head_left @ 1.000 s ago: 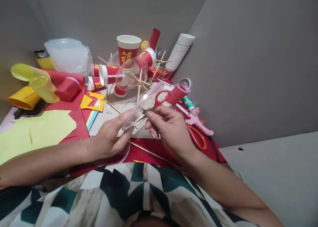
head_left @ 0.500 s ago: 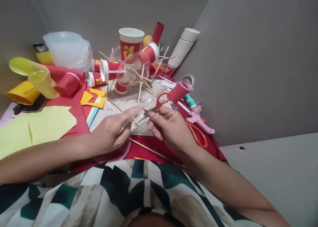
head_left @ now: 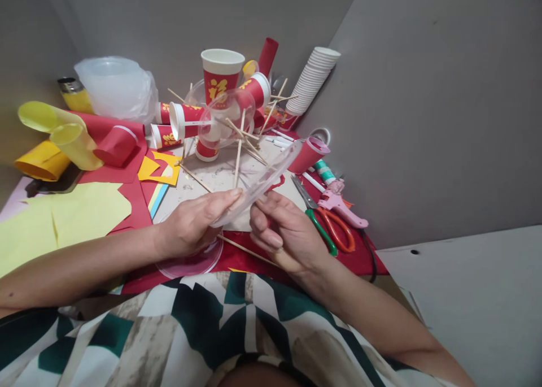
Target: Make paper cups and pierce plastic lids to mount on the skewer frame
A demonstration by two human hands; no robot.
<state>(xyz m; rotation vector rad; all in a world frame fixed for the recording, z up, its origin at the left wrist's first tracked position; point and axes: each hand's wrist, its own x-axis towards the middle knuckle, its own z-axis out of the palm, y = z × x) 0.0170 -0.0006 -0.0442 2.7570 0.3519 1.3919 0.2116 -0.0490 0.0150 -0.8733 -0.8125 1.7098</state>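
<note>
Clear plastic lid (head_left: 262, 181), tilted, is pinched between my left hand (head_left: 192, 226) and right hand (head_left: 283, 234); scissors (head_left: 328, 226) lie just right of them.

Both forearms are bare, with no sleeves reaching the wrists. The left hand (head_left: 192, 226) and the right hand (head_left: 285, 231) wear no gloves, rings, or watch. The nails are short and unpainted. The garment (head_left: 220, 330) over the torso has a bold geometric print of dark green, white and beige-brown patches.
</note>
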